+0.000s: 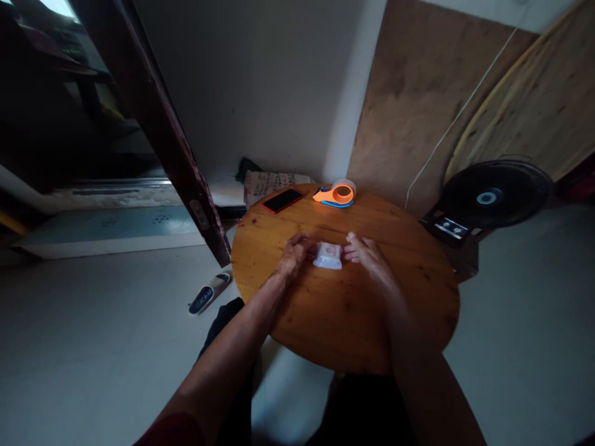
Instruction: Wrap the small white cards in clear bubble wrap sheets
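Note:
A small white package [328,255], seemingly in clear bubble wrap with faint reddish print on top, lies on the round wooden table [344,303]. To its left is my left hand [296,253], fingers loosely curved, with the fingertips at or very near the package's edge; whether they touch it I cannot tell. My right hand [364,251] hovers at the other side, fingers stretched toward the package with a narrow gap between. Neither hand grips it. Beyond them, an orange and blue tape dispenser [335,193] with a roll of tape sits at the table's far side.
A red-edged phone [282,200] lies at the table's far left, near printed cardboard [269,183] by the wall. A black fan [493,195] stands right of the table. One slipper [209,294] is on the floor at left, near the dark door frame [162,124].

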`<state>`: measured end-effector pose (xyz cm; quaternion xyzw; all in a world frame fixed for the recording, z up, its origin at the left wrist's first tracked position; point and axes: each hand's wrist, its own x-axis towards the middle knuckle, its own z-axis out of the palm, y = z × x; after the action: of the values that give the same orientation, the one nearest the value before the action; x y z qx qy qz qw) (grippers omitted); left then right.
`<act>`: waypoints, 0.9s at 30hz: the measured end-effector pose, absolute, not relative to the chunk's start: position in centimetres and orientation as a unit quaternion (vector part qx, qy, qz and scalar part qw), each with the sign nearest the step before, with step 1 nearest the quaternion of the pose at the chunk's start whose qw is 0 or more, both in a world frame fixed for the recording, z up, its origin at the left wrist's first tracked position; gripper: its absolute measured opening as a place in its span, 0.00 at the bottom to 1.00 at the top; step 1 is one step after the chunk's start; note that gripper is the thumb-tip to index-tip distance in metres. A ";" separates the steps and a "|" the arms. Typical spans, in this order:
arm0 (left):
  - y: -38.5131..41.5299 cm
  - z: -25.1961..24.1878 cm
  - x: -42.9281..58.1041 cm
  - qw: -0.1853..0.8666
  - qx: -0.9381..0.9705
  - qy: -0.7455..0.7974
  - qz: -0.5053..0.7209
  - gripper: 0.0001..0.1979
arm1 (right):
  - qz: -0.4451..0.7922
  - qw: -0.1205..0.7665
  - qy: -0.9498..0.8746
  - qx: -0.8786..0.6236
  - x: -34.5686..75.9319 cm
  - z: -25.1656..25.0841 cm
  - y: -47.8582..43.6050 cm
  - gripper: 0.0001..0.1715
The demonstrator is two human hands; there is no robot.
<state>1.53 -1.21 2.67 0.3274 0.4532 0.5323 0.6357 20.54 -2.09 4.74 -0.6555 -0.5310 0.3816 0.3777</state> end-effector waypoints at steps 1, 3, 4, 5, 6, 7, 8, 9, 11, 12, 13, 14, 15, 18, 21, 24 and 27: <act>-1.2 2.6 1.5 0.640 0.326 0.450 0.531 0.08 | 0.382 0.378 -0.530 -0.655 20.5 4.7 -2.1 0.26; -1.1 2.4 1.5 0.639 0.319 0.449 0.537 0.08 | 0.373 0.381 -0.531 -0.659 20.5 4.8 -2.1 0.25; -1.0 2.4 1.5 0.636 0.316 0.450 0.542 0.08 | 0.371 0.384 -0.530 -0.659 20.5 4.8 -2.2 0.25; -1.0 2.4 1.5 0.634 0.314 0.449 0.546 0.08 | 0.374 0.389 -0.527 -0.657 20.5 4.8 -2.2 0.25; -1.0 2.3 1.5 0.635 0.314 0.445 0.547 0.07 | 0.384 0.393 -0.524 -0.651 20.4 4.7 -2.2 0.25; -1.0 2.3 1.5 0.639 0.316 0.441 0.545 0.07 | 0.398 0.398 -0.520 -0.643 20.4 4.7 -2.2 0.26; -1.0 2.3 1.5 0.642 0.319 0.437 0.543 0.07 | 0.412 0.402 -0.514 -0.636 20.4 4.7 -2.2 0.26; -1.0 2.3 1.5 0.644 0.321 0.435 0.542 0.06 | 0.420 0.407 -0.509 -0.632 20.3 4.7 -2.1 0.26; -1.0 2.2 1.5 0.641 0.318 0.434 0.548 0.05 | 0.419 0.419 -0.498 -0.633 20.3 4.6 -2.1 0.27; -1.0 2.2 1.5 0.641 0.316 0.433 0.550 0.04 | 0.417 0.425 -0.494 -0.634 20.3 4.7 -2.1 0.27; -0.9 2.2 1.5 0.643 0.315 0.432 0.549 0.03 | 0.418 0.428 -0.491 -0.634 20.3 4.7 -2.1 0.28; -0.9 2.1 1.5 0.646 0.315 0.431 0.546 0.02 | 0.422 0.429 -0.489 -0.632 20.3 4.7 -2.1 0.29; -0.9 2.1 1.5 0.650 0.315 0.430 0.542 0.01 | 0.426 0.427 -0.489 -0.630 20.3 4.7 -2.1 0.30; -0.9 2.1 1.5 0.651 0.313 0.429 0.542 0.03 | 0.433 0.420 -0.492 -0.628 20.3 4.8 -2.2 0.30; -0.9 2.1 1.5 0.652 0.314 0.429 0.541 0.05 | 0.428 0.417 -0.496 -0.631 20.4 4.7 -2.1 0.29; -0.9 2.2 1.5 0.647 0.312 0.435 0.543 0.05 | 0.398 0.408 -0.511 -0.644 20.7 4.4 -1.9 0.28; -0.9 2.2 1.5 0.636 0.310 0.440 0.553 0.04 | 0.341 0.419 -0.545 -0.641 21.0 4.1 -1.6 0.26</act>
<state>1.48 -0.91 2.24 0.3096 0.4401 0.5526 0.6365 20.99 -1.65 4.12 -0.6413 -0.5446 0.3413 0.4192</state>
